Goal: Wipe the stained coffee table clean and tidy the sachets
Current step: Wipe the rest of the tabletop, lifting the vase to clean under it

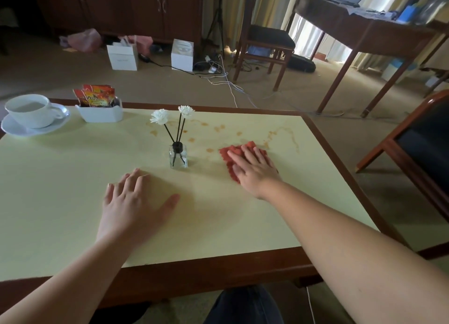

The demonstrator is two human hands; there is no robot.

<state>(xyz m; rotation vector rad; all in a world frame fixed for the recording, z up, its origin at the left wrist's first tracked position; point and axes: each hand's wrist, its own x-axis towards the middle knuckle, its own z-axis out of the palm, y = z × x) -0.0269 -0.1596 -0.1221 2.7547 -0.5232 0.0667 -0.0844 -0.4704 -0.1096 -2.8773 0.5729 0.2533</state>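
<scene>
The coffee table (60,202) has a pale yellow top in a dark wood frame. Brown stains (281,134) dot its far middle and right. My right hand (255,168) lies flat, fingers spread, pressing a red cloth (230,153) onto the table just below the stains. My left hand (136,202) rests flat and open on the bare top, holding nothing. At the far left several red sachets (96,97) stand upright in a white holder (102,114).
A small glass diffuser bottle (178,157) with black reeds and two white flowers stands between my hands. A white cup on a saucer (31,119) sits at the far left corner. A wooden armchair (418,148) stands right of the table.
</scene>
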